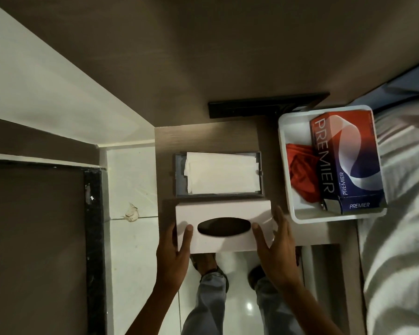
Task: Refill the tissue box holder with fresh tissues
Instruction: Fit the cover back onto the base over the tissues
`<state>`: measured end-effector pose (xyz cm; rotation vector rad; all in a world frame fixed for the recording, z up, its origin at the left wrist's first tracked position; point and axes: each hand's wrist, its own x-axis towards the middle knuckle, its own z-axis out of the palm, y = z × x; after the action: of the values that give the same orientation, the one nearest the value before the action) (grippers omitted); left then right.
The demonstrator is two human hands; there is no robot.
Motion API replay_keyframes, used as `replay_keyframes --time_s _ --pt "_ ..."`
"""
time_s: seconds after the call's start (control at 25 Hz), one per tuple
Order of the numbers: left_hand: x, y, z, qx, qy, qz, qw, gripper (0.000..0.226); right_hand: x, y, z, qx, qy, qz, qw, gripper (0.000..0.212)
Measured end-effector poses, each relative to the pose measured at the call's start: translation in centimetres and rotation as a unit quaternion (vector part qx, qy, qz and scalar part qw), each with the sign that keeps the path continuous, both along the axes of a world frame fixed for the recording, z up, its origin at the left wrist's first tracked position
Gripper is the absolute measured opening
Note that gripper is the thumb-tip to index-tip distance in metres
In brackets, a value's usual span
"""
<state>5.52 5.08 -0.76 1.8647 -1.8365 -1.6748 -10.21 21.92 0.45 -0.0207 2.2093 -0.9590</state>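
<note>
The white holder cover (221,209), with a dark oval slot on top, sits at the near edge of the brown side table (203,136). My left hand (173,252) grips its left end, thumb on top. My right hand (276,243) holds its right end, fingers spread along the side. Just behind the cover lies the grey holder base (179,175), with a stack of white tissues (220,174) lying in it.
A white tray (284,131) at the right holds a red-and-blue Premier tissue box (346,155) and a red cloth (300,170). White bedding (402,189) lies further right. A crumpled tissue (131,212) is on the tiled floor at left. My feet are below the table edge.
</note>
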Motion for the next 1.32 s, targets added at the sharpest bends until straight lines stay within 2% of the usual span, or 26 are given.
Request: replay_keyframes --time_s 0.08,0.16,0.28,0.44,0.64,0.8,1.0,1.32 --pt "-0.2 0.8 -0.2 0.018 -0.002 0.02 1.0 0.041 0.1 -0.2 -0.6 0.003 -0.038 -0.04 0.998 0.058" --pt "-0.6 1.1 -0.4 0.008 -0.029 0.038 0.999 0.054 0.2 -0.3 -1.4 0.022 -0.028 -0.049 0.998 0.047" --pt "-0.5 1.4 -0.3 0.007 -0.042 0.055 0.998 0.07 0.4 -0.2 -1.4 0.048 -0.006 -0.047 0.998 0.054" --pt "-1.3 0.3 2.2 -0.046 0.024 0.055 0.997 0.06 -0.7 -0.4 0.7 0.016 0.023 -0.042 0.999 0.062" --pt "-6.2 -4.7 3.7 -0.107 0.035 0.019 0.994 0.057 -5.3 -4.9 1.5 -0.024 0.068 -0.031 0.997 0.064" --pt "-10.0 -8.3 2.1 -0.125 -0.001 -0.011 0.992 0.056 -8.5 -8.5 0.1 -0.013 0.088 -0.038 0.995 0.064" --pt "-10.9 -9.6 0.6 -0.144 -0.041 -0.03 0.988 0.056 -9.6 -9.4 -1.2 0.018 0.091 -0.005 0.996 0.081" --pt "-11.3 -9.7 0.6 -0.132 -0.074 -0.043 0.988 0.056 -10.2 -10.0 -1.1 0.021 0.086 0.001 0.996 0.066"
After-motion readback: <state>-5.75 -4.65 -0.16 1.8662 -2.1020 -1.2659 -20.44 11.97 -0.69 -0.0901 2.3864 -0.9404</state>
